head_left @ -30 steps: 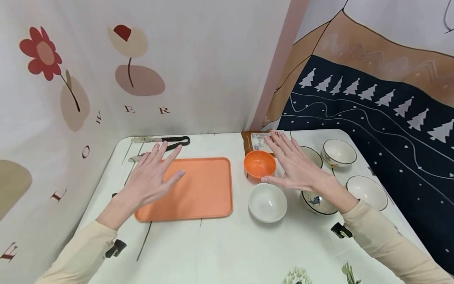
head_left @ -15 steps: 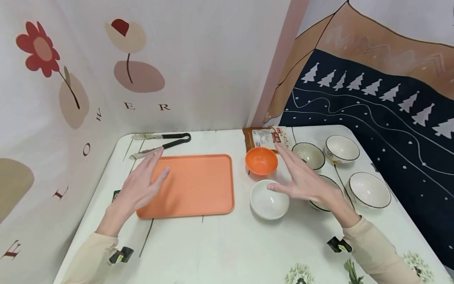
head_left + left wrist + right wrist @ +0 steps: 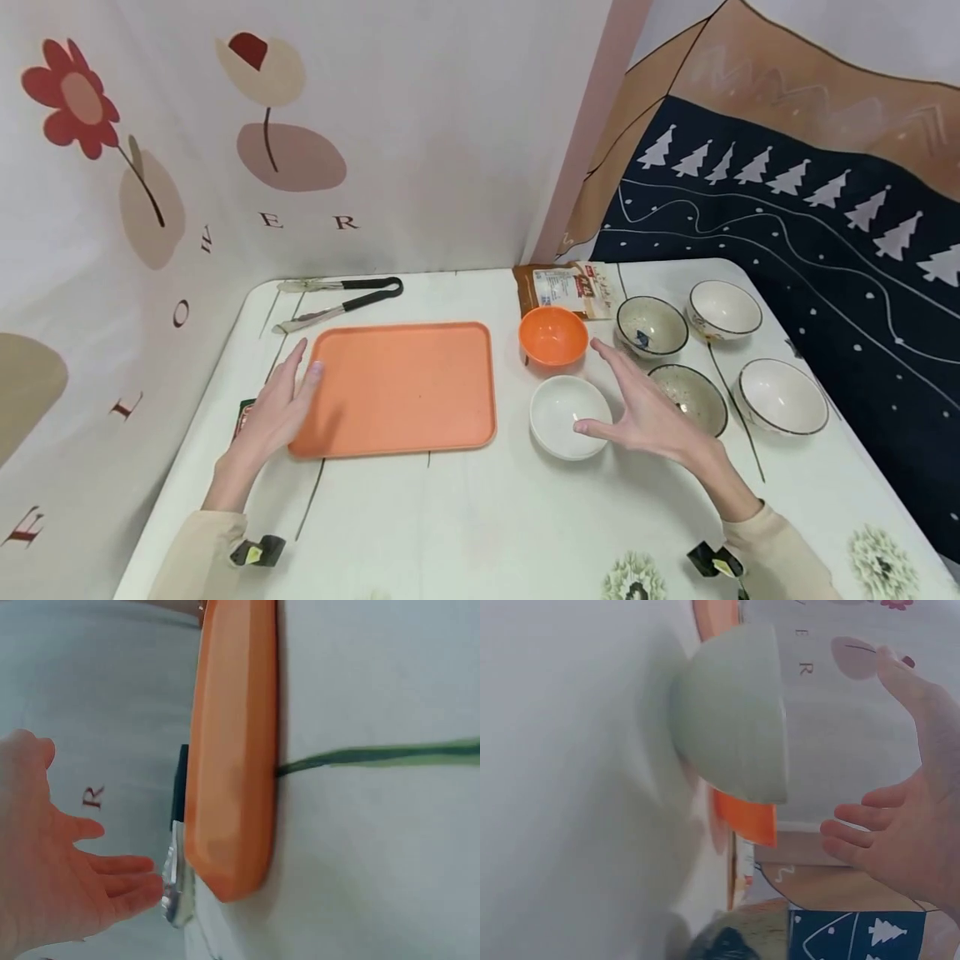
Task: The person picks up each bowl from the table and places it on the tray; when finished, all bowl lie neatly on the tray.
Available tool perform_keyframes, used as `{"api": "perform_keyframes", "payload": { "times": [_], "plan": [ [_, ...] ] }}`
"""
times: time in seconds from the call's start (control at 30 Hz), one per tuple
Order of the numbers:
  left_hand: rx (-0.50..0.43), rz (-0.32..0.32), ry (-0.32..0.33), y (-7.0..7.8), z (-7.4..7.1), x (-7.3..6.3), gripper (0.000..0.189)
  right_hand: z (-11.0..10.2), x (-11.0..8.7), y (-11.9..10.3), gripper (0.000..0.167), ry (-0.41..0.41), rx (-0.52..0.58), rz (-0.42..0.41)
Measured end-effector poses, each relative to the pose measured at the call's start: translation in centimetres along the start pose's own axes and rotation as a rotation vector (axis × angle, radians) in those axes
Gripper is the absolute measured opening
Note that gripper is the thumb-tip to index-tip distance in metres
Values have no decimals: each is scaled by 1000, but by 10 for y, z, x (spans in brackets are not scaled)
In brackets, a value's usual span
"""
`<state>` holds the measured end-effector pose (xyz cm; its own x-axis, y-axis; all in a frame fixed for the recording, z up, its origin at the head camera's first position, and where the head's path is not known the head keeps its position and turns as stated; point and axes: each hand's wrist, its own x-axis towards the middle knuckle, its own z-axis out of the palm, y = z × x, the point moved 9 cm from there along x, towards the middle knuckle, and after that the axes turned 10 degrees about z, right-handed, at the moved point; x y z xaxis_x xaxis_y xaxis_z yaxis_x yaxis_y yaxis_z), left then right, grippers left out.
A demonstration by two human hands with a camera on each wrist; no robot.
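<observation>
My left hand hovers with loosely extended fingers by the left edge of an orange tray. In the left wrist view the palm and fingers show with nothing held. On the other side, my right hand is above the table, its thumb overlapping a white bowl in the head view. An orange bowl stands just behind that white one. The right wrist view shows the white bowl upright, with the spread right hand apart from it.
Black-handled tongs lie behind the tray. A brown and white packet is at the back. Patterned bowls stand at right: one greyish, another partly behind the right hand, and two pale ones. A dark green item peeks out at left.
Both hands have turned from palms facing down to palms facing inward. The left hand has shifted left off most of the tray; the right has uncovered the packet and the greyish bowls.
</observation>
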<state>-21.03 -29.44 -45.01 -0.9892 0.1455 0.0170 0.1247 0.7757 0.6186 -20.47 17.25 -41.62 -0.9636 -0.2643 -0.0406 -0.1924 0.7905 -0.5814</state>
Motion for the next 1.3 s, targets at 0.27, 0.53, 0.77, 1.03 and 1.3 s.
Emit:
{"api": "perform_keyframes", "payload": {
  "times": [0.27, 0.53, 0.77, 1.03, 1.3],
  "plan": [
    [-79, -38, 27, -21, 6, -1, 72, 20, -7, 4, 116, -5, 40, -4],
    [-118, -65, 75, -38, 8, 4, 74, 34, -14, 11, 129, 15, 40, -9],
    [-86, -133, 120, -61, 5, 9, 59, 40, -17, 15, 127, 17, 7, 7],
    [-45, -126, 150, -72, 0, 18, 41, 41, -17, 17, 125, 25, 3, -1],
    [-52, -100, 163, -79, -1, 21, 36, 43, -15, 20, 123, 27, 22, -11]
  ]
}}
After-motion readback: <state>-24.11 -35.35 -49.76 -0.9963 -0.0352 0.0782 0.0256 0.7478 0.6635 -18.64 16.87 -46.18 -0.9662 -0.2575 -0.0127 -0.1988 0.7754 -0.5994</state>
